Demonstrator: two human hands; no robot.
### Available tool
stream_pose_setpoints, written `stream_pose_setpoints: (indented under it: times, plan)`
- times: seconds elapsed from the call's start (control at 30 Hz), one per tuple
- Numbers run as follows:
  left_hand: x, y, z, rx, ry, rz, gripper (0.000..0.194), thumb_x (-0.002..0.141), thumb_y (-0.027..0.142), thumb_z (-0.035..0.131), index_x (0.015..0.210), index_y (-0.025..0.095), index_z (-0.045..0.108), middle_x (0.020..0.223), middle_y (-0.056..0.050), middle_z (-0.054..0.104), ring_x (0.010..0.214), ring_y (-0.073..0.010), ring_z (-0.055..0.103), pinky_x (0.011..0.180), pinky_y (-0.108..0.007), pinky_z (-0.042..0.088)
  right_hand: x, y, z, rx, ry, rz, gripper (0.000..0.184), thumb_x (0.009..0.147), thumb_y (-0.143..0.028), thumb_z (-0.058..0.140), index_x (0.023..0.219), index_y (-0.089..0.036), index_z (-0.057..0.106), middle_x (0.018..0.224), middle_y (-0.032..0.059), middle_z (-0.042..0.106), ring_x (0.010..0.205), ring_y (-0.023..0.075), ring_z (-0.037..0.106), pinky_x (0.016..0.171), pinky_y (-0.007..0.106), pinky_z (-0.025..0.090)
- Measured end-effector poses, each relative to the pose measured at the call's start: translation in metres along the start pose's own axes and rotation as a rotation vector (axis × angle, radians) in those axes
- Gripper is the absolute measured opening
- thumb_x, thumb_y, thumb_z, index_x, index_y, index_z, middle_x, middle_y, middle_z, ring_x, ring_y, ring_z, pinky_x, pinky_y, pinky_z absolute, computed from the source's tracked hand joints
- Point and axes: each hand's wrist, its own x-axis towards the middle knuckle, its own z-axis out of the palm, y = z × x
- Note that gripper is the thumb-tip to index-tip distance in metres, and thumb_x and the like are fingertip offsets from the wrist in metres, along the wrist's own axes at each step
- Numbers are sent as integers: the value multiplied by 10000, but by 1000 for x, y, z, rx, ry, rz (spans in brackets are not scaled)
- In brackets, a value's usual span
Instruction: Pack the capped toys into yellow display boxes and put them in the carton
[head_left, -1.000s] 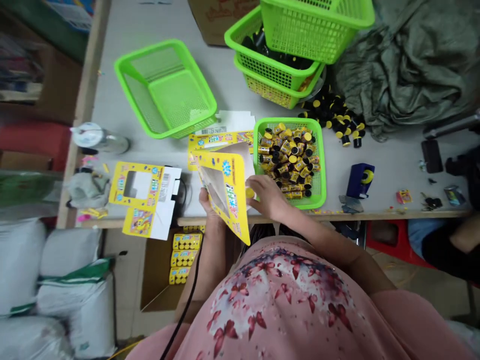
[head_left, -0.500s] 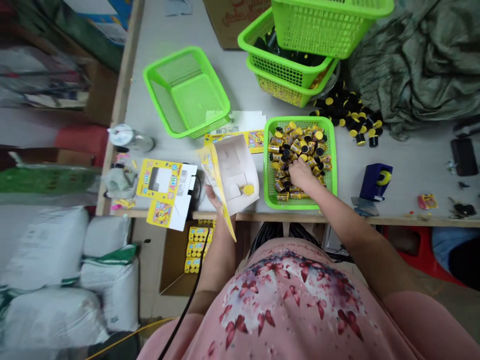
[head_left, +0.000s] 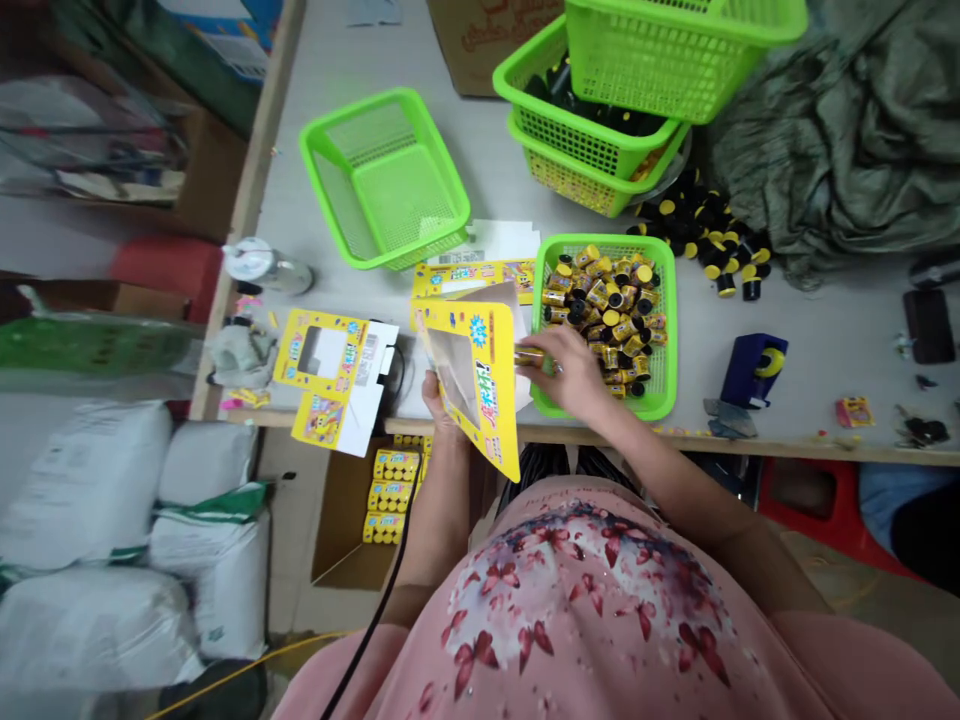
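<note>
Lifted from the green plastic basket (head_left: pixel 604 410), the right hand (head_left: pixel 571 375) pinches a yellow-capped tube (head_left: pixel 529 355) beside the rim; the left hand (head_left: pixel 433 396) grips a yellow cardboard box (head_left: pixel 474 385).

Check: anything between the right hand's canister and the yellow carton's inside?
Yes, the yellow carton's own front panel. The gold canister in the right hand ends at its edge; the left hand holds the carton with that panel over its white inside. Nothing else lies between.

This is taken to be a packing workshop: green plastic baskets (head_left: pixel 401 190) and flat yellow box blanks (head_left: pixel 330 365) are laid out on a long workbench (head_left: pixel 825 320), and white bulk sacks (head_left: pixel 90 530) are piled beside it.
</note>
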Motion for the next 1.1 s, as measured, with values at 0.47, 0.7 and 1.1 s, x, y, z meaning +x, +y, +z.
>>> stream_pose_setpoints:
  times: [0.47,0.7,1.1]
  plan:
    - [-14,23,34,-11,43,86,523,911,564,621,1343,270,612,1371,-43,693,1483,-254,442,1158,-398,467,35,87,-35,-504,-184,189,423,923,-148,600,1342,-101,634,1315,204,637,1219,342,544,1106,520,436]
    - [-10,17,24,-44,43,159,513,896,591,638,1214,193,694,1330,-74,714,1496,-262,420,1218,-386,394,18,87,-15,-203,5,188,338,872,-164,642,1203,-198,701,1166,115,614,1113,273,613,1028,455,531]
    - [-1,10,-5,56,-45,109,733,656,688,812,1147,148,735,1024,-128,799,1133,-354,698,1080,-445,505,36,14,5,472,21,171,357,884,-327,705,1207,-218,599,1134,69,702,920,177,669,814,345,609]
